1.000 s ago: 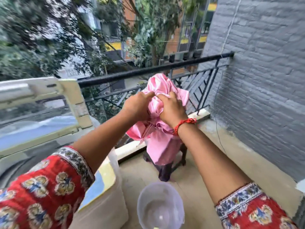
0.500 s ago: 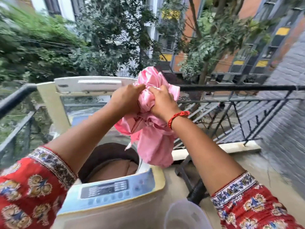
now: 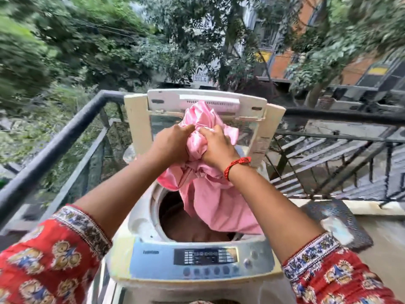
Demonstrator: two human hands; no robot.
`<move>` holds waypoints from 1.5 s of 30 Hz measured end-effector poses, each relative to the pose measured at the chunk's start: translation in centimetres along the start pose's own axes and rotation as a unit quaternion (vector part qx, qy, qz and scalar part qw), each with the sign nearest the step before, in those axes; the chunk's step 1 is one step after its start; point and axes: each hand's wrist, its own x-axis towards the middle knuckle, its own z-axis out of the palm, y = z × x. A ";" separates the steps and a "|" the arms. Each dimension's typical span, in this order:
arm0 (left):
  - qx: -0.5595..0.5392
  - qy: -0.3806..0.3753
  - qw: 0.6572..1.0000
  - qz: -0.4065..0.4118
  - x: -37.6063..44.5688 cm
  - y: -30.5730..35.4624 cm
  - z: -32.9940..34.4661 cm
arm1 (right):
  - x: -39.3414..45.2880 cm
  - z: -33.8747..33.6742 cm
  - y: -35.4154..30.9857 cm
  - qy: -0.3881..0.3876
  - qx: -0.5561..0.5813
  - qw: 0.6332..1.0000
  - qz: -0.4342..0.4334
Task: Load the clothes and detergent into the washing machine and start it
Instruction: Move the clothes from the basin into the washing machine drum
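Observation:
A bunched pink garment (image 3: 210, 200) hangs over the open drum of a top-loading washing machine (image 3: 197, 260). My left hand (image 3: 173, 143) and my right hand (image 3: 217, 148) both clutch its upper part, side by side, above the drum's far rim. The garment's lower end dangles to the drum opening. Brown clothing (image 3: 186, 229) lies inside the drum. The machine's lid (image 3: 206, 102) stands raised behind the hands. A control panel (image 3: 206, 256) with buttons runs along the machine's near edge. No detergent is in view.
A dark metal balcony railing (image 3: 65, 137) runs behind and to the left of the machine and continues on the right. A dark stool or mat (image 3: 341, 224) sits on the floor to the right. Trees and buildings lie beyond.
The view has swung left, from the balcony floor and wall to the washing machine. Both hands carried the pink garment over the open drum, still gripping it.

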 end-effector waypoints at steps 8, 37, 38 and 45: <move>-0.006 -0.066 0.997 -0.036 0.3 -1.9 5.2 | 2.1 5.5 1.3 -0.082 0.012 0.996 0.018; -0.054 -0.354 0.925 -0.125 -0.9 0.3 21.5 | 1.5 18.5 12.4 -0.336 -0.054 0.940 0.033; -0.084 -0.336 0.927 -0.142 -0.8 0.3 22.2 | 1.7 19.0 12.8 -0.305 -0.021 0.951 0.039; -0.242 -0.259 0.908 -0.226 0.4 0.5 27.0 | 3.1 23.2 14.5 -0.220 0.310 0.885 0.267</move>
